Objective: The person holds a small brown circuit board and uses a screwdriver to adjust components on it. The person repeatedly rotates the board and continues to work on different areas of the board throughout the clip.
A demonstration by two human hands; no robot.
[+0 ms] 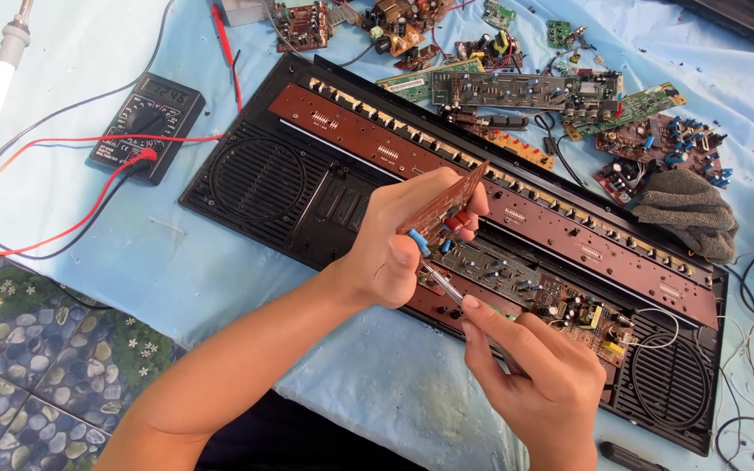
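head view: the left hand (394, 249) grips a small brown circuit board (445, 208) edge-on, fingers curled around it and thumb pressed on the near face, holding it tilted just above the middle of the open black keyboard case (255, 183). the right hand (538, 379), at about five o'clock from the board, pinches a thin metal tool (442, 283) between thumb and fingertips, its tip touching the board's lower edge among the red and blue components (447, 231).

the risk, as i judge it, sits at that tip: the board is held in the air with no rest beneath it, so a push from the tool may twist it in the grip, and the tip could skid across solder joints or lever a capacitor off. if the board slips free it falls onto the populated board (569, 310) inside the case, at four o'clock from the hands, where small parts and a white wire loop (656, 327) lie exposed.

at ten o'clock from the case the multimeter (147, 125) sits with red and black leads (54, 187) trailing over the blue cloth (167, 262) toward the left forearm; a snag there could drag the meter. a soldering iron (3, 65) lies at eleven o'clock, well apart. loose boards (517, 87) crowd twelve o'clock, and a grey rag (687, 214) rests at two o'clock.
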